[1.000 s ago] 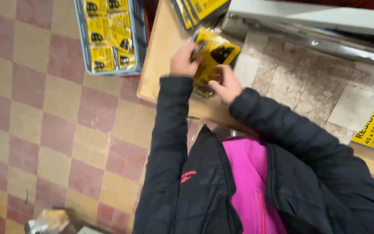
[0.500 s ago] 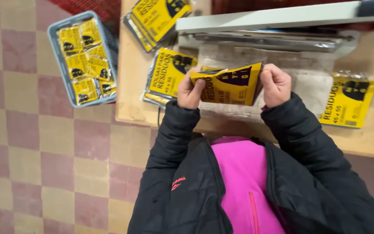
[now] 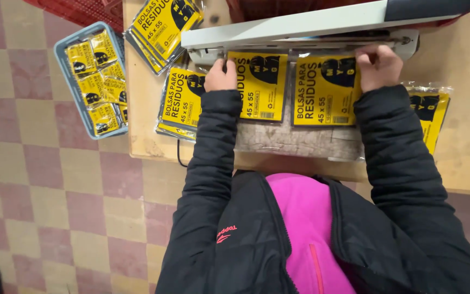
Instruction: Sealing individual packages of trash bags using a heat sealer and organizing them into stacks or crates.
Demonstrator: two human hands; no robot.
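We see two yellow packs lying side by side on the wooden table [image 3: 142,130], their top edges under the long white sealer bar [image 3: 300,24]. Our left hand [image 3: 220,76] pinches the top of the left yellow pack [image 3: 259,84] (fingers curled). Our right hand [image 3: 377,66] grips the top of the right yellow pack [image 3: 325,90].

A grey tray [image 3: 60,54] is sitting on the checkered floor [image 3: 44,218], filled with yellow packets [image 3: 98,81] (small ones). More yellow packs [image 3: 164,24] are lying stacked on the wooden table [image 3: 469,136].
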